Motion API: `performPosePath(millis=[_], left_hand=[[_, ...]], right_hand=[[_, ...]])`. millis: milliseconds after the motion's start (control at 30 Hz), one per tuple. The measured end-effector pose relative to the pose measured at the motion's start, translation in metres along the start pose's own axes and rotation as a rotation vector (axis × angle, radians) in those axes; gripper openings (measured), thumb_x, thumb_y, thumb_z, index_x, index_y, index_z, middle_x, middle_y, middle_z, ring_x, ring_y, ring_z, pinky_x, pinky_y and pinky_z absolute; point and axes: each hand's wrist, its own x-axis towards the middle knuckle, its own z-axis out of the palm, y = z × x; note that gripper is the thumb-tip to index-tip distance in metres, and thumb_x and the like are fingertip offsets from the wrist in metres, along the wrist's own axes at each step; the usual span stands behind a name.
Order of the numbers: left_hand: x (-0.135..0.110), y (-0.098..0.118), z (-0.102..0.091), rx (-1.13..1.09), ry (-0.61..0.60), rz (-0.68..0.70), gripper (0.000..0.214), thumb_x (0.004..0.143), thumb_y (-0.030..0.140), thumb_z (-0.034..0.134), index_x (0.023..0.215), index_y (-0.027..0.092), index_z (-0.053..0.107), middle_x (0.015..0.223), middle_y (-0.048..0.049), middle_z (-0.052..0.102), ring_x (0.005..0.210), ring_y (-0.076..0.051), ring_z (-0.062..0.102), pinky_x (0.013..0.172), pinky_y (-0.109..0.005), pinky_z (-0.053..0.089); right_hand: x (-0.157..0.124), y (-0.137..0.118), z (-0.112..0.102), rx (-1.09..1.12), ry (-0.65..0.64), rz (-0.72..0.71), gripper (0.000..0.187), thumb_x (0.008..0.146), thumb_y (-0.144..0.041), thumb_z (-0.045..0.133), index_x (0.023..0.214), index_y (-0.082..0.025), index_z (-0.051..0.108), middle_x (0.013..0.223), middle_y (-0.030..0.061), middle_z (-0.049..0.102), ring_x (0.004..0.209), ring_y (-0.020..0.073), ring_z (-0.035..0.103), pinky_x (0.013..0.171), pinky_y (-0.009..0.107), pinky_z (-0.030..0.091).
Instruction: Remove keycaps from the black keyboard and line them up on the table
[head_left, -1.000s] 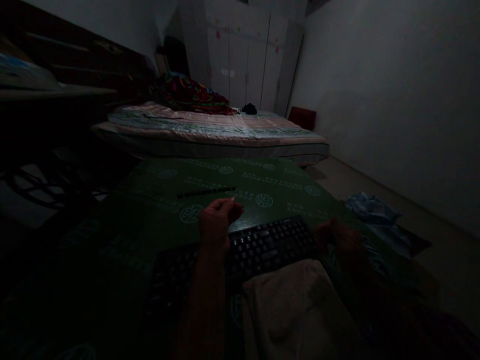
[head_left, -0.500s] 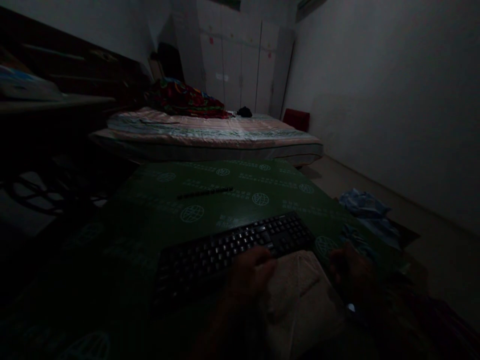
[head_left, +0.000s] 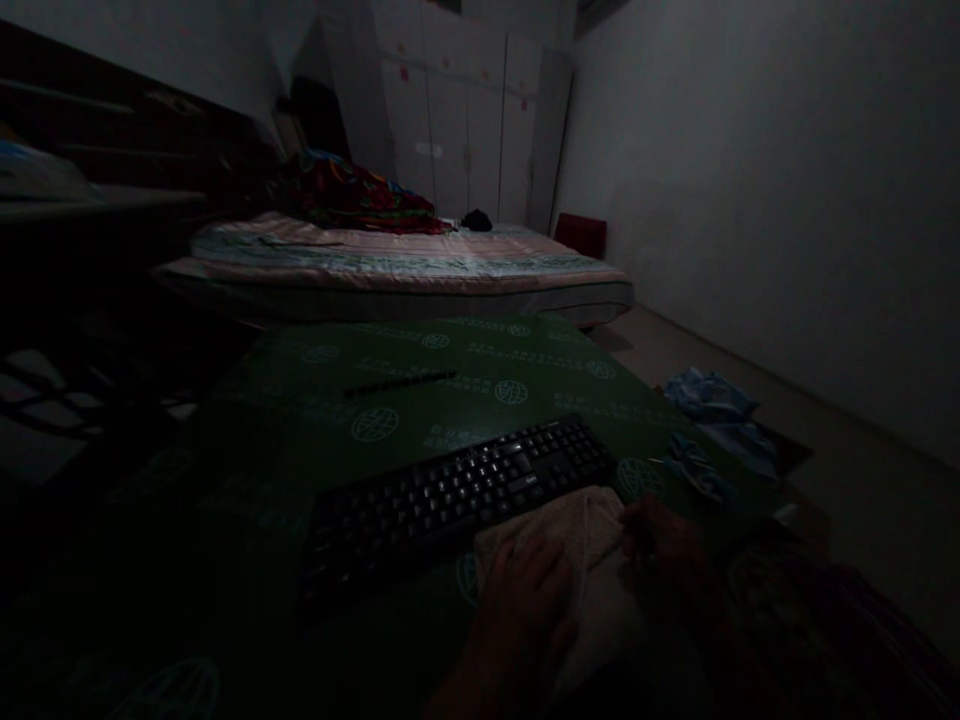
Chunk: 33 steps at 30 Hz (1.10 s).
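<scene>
The room is very dark. A black keyboard (head_left: 457, 490) lies slantwise on a green patterned table cover (head_left: 300, 440). Just in front of it lies a pale cloth (head_left: 577, 530). My left hand (head_left: 529, 600) rests on the cloth's near left part with its fingers laid flat. My right hand (head_left: 664, 550) is at the cloth's right edge, its fingers curled against the fabric; the dark hides whether they grip it. A thin dark stick-like object (head_left: 397, 381) lies farther out on the cover.
A bed (head_left: 405, 270) with a striped sheet and a bright bundle of cloth (head_left: 352, 195) stands beyond the table. White wardrobe doors (head_left: 465, 130) are at the back. Blue crumpled fabric (head_left: 712, 410) lies right of the table, and a red box (head_left: 581, 235) by the wall.
My left hand has drawn back from above the keyboard's far side onto the cloth. My right hand has moved in to the cloth's right edge. The view has shifted slightly right.
</scene>
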Motion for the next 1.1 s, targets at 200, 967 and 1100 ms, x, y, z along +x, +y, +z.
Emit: performPosePath(millis=[200,967,1100], left_hand=[[-0.002,-0.002,0.003,0.045,0.059,0.007,0.032,0.077,0.029,0.052,0.109,0.024,0.053,0.120,-0.0088,0.055,0.115,-0.025,0.044,0.096,-0.049,0.029],[-0.031,0.007,0.008,0.098,0.279,0.214,0.030,0.076,0.038,0.049,0.100,0.021,0.055,0.105,-0.0106,0.062,0.103,-0.025,0.053,0.086,-0.042,0.043],[-0.050,0.002,0.011,0.185,0.236,0.207,0.053,0.069,0.037,0.052,0.118,0.017,0.044,0.121,-0.0159,0.053,0.114,-0.031,0.044,0.087,-0.046,0.043]], right_hand=[[0.004,0.006,0.002,-0.134,-0.059,-0.052,0.057,0.079,-0.062,0.027,0.076,-0.018,0.063,0.053,0.0029,0.058,0.048,0.0152,0.055,0.045,0.024,0.041],[-0.010,0.007,-0.006,-0.402,-0.189,-0.197,0.036,0.076,-0.043,0.043,0.059,-0.016,0.060,0.057,0.0001,0.058,0.056,0.0147,0.053,0.052,0.023,0.038],[-0.016,0.007,-0.013,-0.338,-0.220,-0.126,0.020,0.067,-0.032,0.052,0.068,-0.017,0.064,0.067,0.0015,0.064,0.066,0.0175,0.058,0.059,0.024,0.042]])
